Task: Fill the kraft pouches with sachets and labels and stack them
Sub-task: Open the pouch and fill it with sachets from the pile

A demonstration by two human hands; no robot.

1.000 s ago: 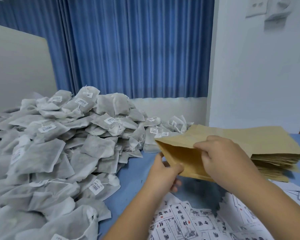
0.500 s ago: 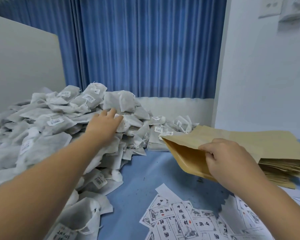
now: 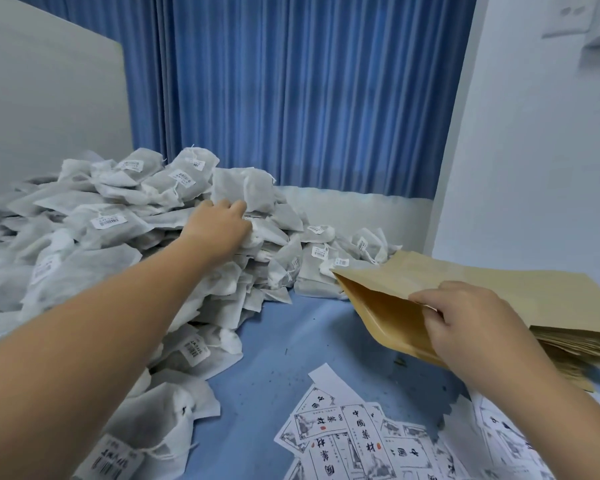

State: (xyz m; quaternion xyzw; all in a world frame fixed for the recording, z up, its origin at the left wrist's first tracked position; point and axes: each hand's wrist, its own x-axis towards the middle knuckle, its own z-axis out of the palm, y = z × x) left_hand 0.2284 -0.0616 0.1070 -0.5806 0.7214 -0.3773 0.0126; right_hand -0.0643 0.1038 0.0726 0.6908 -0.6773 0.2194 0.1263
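A big heap of white sachets (image 3: 94, 237) with small barcode stickers covers the left of the blue table. My left hand (image 3: 219, 226) reaches into the top of the heap, its fingers curled round one white sachet (image 3: 267, 233). My right hand (image 3: 465, 323) pinches the upper lip of an open kraft pouch (image 3: 378, 306), whose mouth faces left above the table. Behind it lies a stack of flat kraft pouches (image 3: 551, 306). Printed paper labels (image 3: 354, 434) lie scattered at the front.
A blue curtain (image 3: 291, 91) hangs behind the table. A white wall (image 3: 534, 150) stands at the right and a pale board (image 3: 42, 109) at the left. Bare blue tabletop (image 3: 291, 341) shows between the heap and the labels.
My left hand left the pouch, reached left into the sachet heap and now curls round a sachet. My right hand keeps holding the pouch open.
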